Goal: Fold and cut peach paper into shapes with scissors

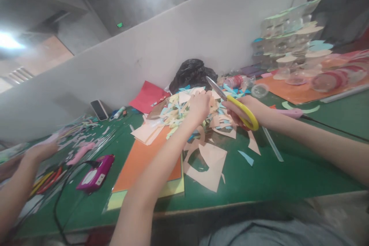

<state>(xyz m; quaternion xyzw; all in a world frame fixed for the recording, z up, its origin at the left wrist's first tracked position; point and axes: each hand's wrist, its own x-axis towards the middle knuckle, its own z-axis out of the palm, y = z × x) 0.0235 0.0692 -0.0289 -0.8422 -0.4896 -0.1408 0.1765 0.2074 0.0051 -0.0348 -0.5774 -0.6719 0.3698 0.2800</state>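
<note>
My right hand [245,108] grips yellow-handled scissors [230,102], the blades pointing up and left over a heap of paper scraps [178,109]. My left hand [200,105] is pressed into that heap of cream, blue and yellow offcuts, its fingers curled round some scraps. A cream sheet with cut-out holes [209,163] lies in front of the heap. An orange sheet [144,161] lies on a yellow one at the table's near edge.
A co-worker's arm and hand [37,152] reach in at the left, near a magenta glue gun [96,173] with a black cable. A phone [98,110], red paper [148,96], a black bag [191,73] and stacked clear cups [291,42] stand along the grey partition.
</note>
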